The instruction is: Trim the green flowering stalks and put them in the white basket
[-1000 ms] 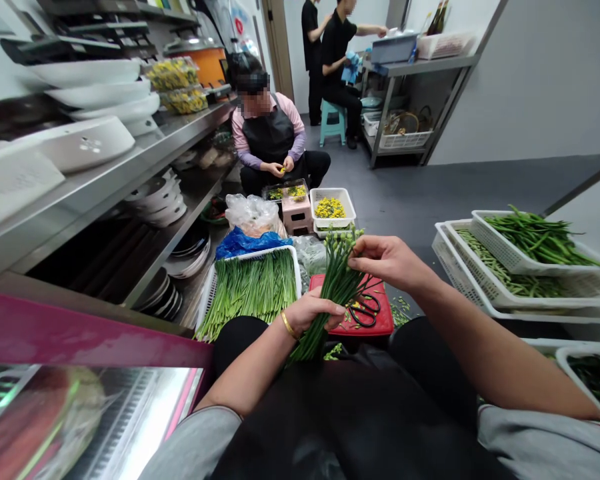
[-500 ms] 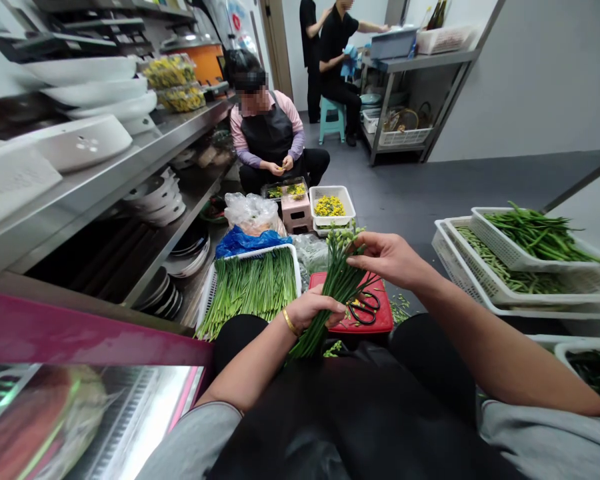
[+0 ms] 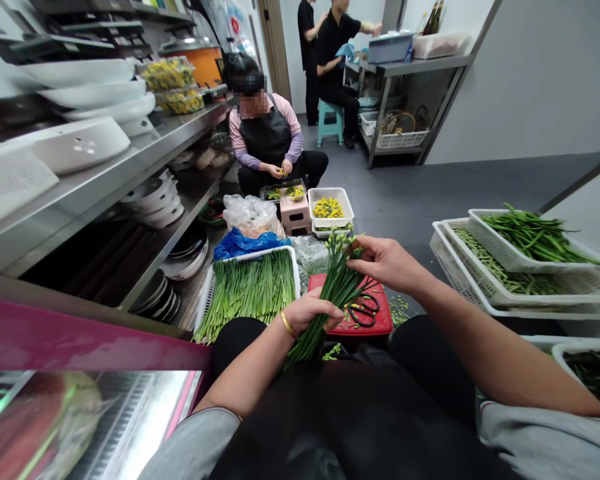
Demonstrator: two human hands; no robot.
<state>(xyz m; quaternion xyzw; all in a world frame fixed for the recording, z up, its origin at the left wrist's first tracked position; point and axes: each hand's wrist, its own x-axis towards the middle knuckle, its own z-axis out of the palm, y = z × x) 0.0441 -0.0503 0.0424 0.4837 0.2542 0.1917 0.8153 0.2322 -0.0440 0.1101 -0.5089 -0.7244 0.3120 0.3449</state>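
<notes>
A bunch of long green stems (image 3: 336,283) with pale buds at the top is gripped by my left hand (image 3: 317,312), its fingers wrapped round the middle. My right hand (image 3: 386,261) pinches at the budded tops from the right, fingertips touching them. Beneath the bunch, a red lid (image 3: 380,323) carries black-handled scissors (image 3: 364,311) and small green bits. To the left, a white basket (image 3: 298,273) holds many more green stems lying side by side.
A person (image 3: 267,133) crouches ahead beside a basket of yellow flowers (image 3: 329,207). Steel shelves (image 3: 180,133) with dishes run along the left. Stacked white baskets (image 3: 485,293) of green vegetables stand at the right. Two people are at a rear steel table (image 3: 420,65).
The view has shifted very slightly. My hands keep almost the same pose on the bunch. At the back, the seated person's arm and blue cloth have moved a little.
</notes>
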